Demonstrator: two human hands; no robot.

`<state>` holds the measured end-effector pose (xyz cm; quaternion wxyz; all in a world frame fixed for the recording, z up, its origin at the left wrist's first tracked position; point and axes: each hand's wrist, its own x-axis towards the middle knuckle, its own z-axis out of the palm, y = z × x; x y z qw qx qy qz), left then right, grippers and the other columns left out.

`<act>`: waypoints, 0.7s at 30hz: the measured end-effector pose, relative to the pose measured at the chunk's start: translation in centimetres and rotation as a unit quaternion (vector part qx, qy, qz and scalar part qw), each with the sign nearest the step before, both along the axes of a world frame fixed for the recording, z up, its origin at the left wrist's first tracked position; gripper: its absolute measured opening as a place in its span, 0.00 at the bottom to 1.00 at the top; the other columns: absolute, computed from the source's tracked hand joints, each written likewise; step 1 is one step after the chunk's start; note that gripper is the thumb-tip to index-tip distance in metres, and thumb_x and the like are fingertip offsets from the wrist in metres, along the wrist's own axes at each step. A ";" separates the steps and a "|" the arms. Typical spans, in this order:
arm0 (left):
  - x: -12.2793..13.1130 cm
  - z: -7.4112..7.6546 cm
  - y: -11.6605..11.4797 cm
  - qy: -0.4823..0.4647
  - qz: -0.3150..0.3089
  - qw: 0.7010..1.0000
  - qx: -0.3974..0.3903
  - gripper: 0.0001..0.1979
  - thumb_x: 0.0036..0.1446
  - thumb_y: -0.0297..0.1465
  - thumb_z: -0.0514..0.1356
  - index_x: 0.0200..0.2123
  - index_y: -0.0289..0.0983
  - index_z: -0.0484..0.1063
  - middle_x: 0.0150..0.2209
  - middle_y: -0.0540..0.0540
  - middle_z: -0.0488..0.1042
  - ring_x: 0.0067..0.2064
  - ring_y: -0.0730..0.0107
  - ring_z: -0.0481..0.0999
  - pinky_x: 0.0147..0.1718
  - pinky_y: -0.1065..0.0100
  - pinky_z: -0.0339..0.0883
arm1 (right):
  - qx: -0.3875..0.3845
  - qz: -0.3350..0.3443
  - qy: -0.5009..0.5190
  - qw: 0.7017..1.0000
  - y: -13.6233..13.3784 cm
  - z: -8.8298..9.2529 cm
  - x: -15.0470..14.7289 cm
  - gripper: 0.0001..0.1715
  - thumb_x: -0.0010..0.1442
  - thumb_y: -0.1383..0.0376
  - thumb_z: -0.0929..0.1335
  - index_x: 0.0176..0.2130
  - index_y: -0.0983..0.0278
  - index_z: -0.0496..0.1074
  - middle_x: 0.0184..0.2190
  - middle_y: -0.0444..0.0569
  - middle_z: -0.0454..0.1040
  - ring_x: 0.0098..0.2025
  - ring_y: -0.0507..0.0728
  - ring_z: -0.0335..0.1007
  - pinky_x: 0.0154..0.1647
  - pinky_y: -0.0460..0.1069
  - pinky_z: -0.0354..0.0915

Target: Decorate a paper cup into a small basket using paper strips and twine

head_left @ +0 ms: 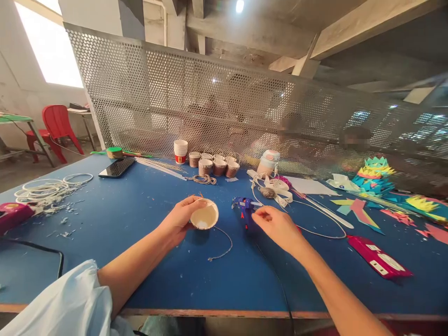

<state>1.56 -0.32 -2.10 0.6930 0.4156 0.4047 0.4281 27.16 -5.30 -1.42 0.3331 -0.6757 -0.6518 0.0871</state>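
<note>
My left hand [180, 217] is closed round the side of a small paper cup [204, 217], tilted so its pale inside faces me. Brownish fibre shows at its upper edge. A thin piece of twine [230, 242] trails from below the cup across the blue table [157, 275]. To the right, a blue hot glue gun [245, 204] stands on the tabletop, a pale glue stick in its back. Beside its handle is my right hand [276, 226], fingers loosely bent and apart, nothing visible in them. Whether its fingertips touch the gun is unclear.
Several twine-wrapped cups [219, 165] and a stack of paper cups [180, 150] stand at the back. A phone [117, 167] and white cord coils [52, 189] lie left. A magenta power strip [380, 257] and paper pieces [360, 212] lie right. A perforated screen [210, 102] borders the table.
</note>
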 end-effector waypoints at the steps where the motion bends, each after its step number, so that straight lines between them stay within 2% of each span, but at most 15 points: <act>1: 0.0 0.0 0.0 0.002 -0.001 1.000 0.002 0.18 0.40 0.40 0.69 0.33 0.38 0.74 0.29 0.50 0.74 0.29 0.70 0.72 0.25 0.71 0.64 | -0.031 0.008 0.017 0.999 0.8 -0.3 0.0 0.10 0.53 0.57 0.69 0.28 0.62 0.73 0.26 0.46 0.76 0.28 0.56 0.69 0.30 0.49 0.63; 6: -0.1 0.0 0.0 0.010 0.014 1.000 0.007 0.18 0.39 0.40 0.70 0.33 0.38 0.74 0.29 0.50 0.74 0.29 0.70 0.72 0.24 0.72 0.64 | -0.072 0.021 0.070 0.995 4.6 -2.0 -1.4 0.11 0.52 0.58 0.69 0.25 0.63 0.71 0.20 0.43 0.73 0.25 0.55 0.70 0.27 0.48 0.64; 10: 0.1 0.1 0.0 0.003 0.026 1.000 -0.003 0.18 0.37 0.38 0.70 0.32 0.38 0.73 0.30 0.51 0.75 0.28 0.72 0.72 0.25 0.72 0.64 | -0.074 -0.001 0.120 0.990 5.3 -3.0 -2.1 0.11 0.53 0.61 0.67 0.23 0.64 0.70 0.17 0.44 0.71 0.22 0.54 0.70 0.20 0.46 0.61; 14: 0.2 0.1 0.0 0.005 0.044 0.999 -0.007 0.18 0.37 0.39 0.70 0.32 0.37 0.74 0.29 0.51 0.74 0.27 0.73 0.71 0.24 0.72 0.63 | -0.060 0.015 0.171 0.983 2.9 -2.1 -3.4 0.15 0.59 0.56 0.64 0.31 0.65 0.72 0.25 0.49 0.77 0.26 0.55 0.75 0.23 0.46 0.66; 16: 0.2 0.1 0.0 0.008 0.055 0.998 0.000 0.18 0.37 0.39 0.70 0.33 0.37 0.74 0.28 0.51 0.74 0.28 0.72 0.71 0.24 0.72 0.63 | -0.048 0.045 0.183 0.981 1.1 -1.2 -4.6 0.18 0.61 0.52 0.63 0.35 0.64 0.71 0.22 0.47 0.76 0.25 0.55 0.75 0.26 0.47 0.69; 18: 0.2 0.1 0.1 0.012 0.065 0.998 0.009 0.18 0.38 0.39 0.69 0.33 0.37 0.74 0.28 0.51 0.74 0.28 0.72 0.71 0.24 0.72 0.63 | 0.014 0.090 0.152 0.984 -0.5 -0.6 -5.9 0.16 0.61 0.53 0.64 0.35 0.63 0.69 0.17 0.41 0.71 0.21 0.54 0.70 0.25 0.47 0.67; 21: 0.3 0.0 0.1 0.017 0.079 0.997 0.017 0.16 0.39 0.39 0.68 0.32 0.37 0.74 0.27 0.51 0.74 0.28 0.72 0.70 0.24 0.72 0.63 | 0.138 0.138 0.054 0.979 -1.9 -0.5 -7.7 0.09 0.61 0.60 0.65 0.31 0.61 0.66 0.18 0.40 0.68 0.19 0.51 0.64 0.22 0.46 0.61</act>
